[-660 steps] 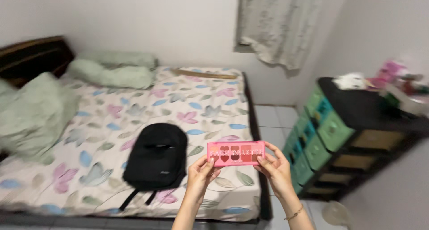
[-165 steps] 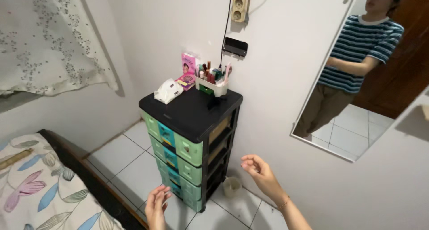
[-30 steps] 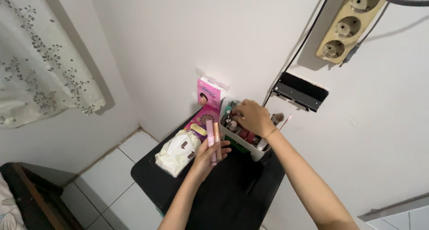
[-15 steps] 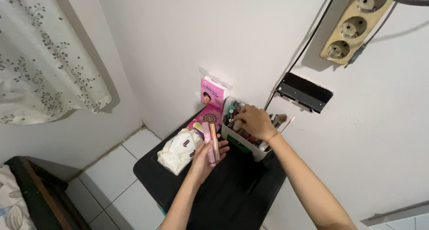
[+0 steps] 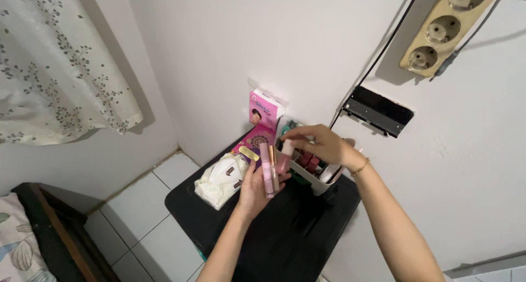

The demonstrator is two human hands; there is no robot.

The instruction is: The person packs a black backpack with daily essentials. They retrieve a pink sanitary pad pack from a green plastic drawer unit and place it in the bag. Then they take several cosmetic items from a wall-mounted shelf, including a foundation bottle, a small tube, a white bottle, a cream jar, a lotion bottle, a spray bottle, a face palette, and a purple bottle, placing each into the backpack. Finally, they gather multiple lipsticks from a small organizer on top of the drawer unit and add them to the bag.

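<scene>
Above the black cabinet top [image 5: 285, 232], the left hand [image 5: 256, 188] grips pink tubes [image 5: 267, 169]; the right hand [image 5: 320, 145] pinches another tube [image 5: 285, 156].

pink carton [image 5: 264, 110] upright at wall | purple flat box [image 5: 253, 141] below | white pouch [image 5: 222, 179] left

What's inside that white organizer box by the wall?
The white organizer box holds small pink and red cosmetic tubes standing upright. The right hand covers much of its opening, so the rest of its contents cannot be seen.
</scene>
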